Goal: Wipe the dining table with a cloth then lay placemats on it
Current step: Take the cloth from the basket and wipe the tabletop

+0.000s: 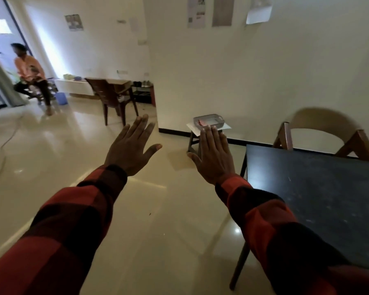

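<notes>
The dark dining table (320,194) fills the right side of the head view, its top bare and dusty. My left hand (131,146) and my right hand (213,155) are stretched out in front of me over the floor, backs up, fingers straight, holding nothing. Both hands are left of the table's edge. Past my right hand stands a small stool (193,141) bearing a grey tray (209,120) with something pink in it, on a white sheet. No cloth or placemat can be clearly made out.
A wooden chair (326,133) stands at the table's far side against the wall. A brown plastic chair (113,99) and a low desk are further back left. A person (29,75) sits near the doorway. Glossy floor (158,220) lies open between me and the stool.
</notes>
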